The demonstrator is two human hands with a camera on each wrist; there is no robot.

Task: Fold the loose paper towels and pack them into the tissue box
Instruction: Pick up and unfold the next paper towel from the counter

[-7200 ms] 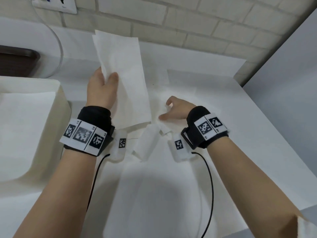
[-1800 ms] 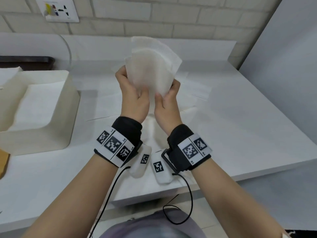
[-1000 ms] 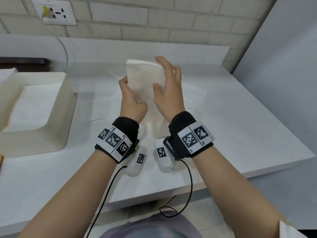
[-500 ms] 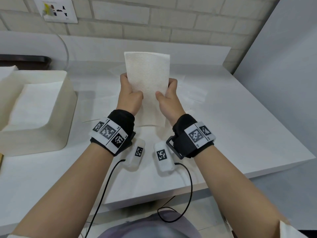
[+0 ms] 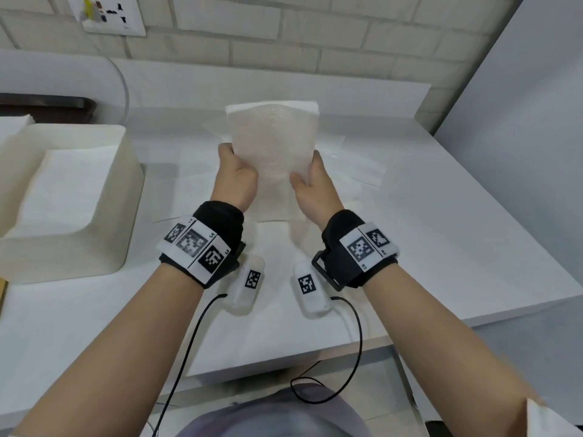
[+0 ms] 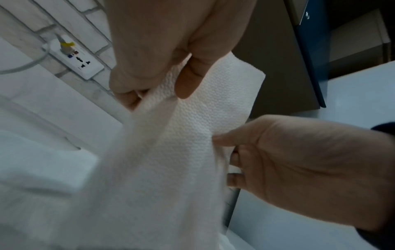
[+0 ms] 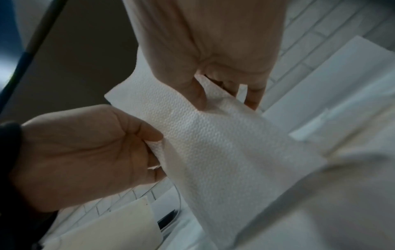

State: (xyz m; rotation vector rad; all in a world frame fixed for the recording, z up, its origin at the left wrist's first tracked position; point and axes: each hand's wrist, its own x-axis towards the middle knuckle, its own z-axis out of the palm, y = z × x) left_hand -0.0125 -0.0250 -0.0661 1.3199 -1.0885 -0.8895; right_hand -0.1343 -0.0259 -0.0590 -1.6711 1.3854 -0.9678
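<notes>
I hold a folded white paper towel point(image 5: 273, 146) upright above the table. My left hand point(image 5: 236, 178) pinches its left edge and my right hand point(image 5: 310, 181) pinches its right edge, thumbs on the near face. The left wrist view shows the left hand point(image 6: 171, 84) at the top, pinching the towel point(image 6: 192, 126). In the right wrist view the right hand point(image 7: 213, 98) pinches the towel point(image 7: 213, 143) from above. The cream tissue box point(image 5: 120, 197) stands open at the left with flat white towels point(image 5: 63, 187) inside. More loose towels point(image 5: 356, 171) lie flat on the table beneath my hands.
The white table point(image 5: 441, 247) ends near my body and runs to a grey wall panel point(image 5: 520, 121) on the right. A brick wall with a power socket point(image 5: 110, 14) is behind. A dark tray point(image 5: 44, 105) sits at the far left.
Over the last second the right hand left the towel's face and took its right edge. The towel's top now bows a little between both hands.
</notes>
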